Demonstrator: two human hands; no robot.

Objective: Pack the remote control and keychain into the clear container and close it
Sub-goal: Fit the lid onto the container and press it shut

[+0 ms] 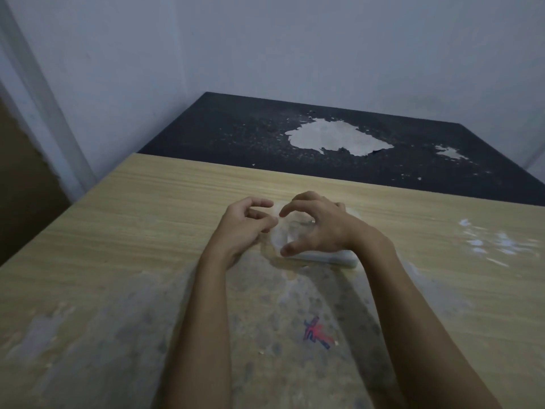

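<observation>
Small clear plastic box with see-through lid [281, 236] sits mid pale wood surface [147, 202], under both hands. Right hand [321, 228] arched wide over box, fingertips touching lid. Left hand [246, 221] half curled at left edge, holding nothing sure. Remote, keychain: too blurry to see. Likely closing step. Best way: hold box steady, press lid corners down evenly, don't let box slide.

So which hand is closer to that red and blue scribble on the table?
Right. The right hand is arched over the clear container, roughly straight beyond the scribble; the left hand sits further left.
</observation>
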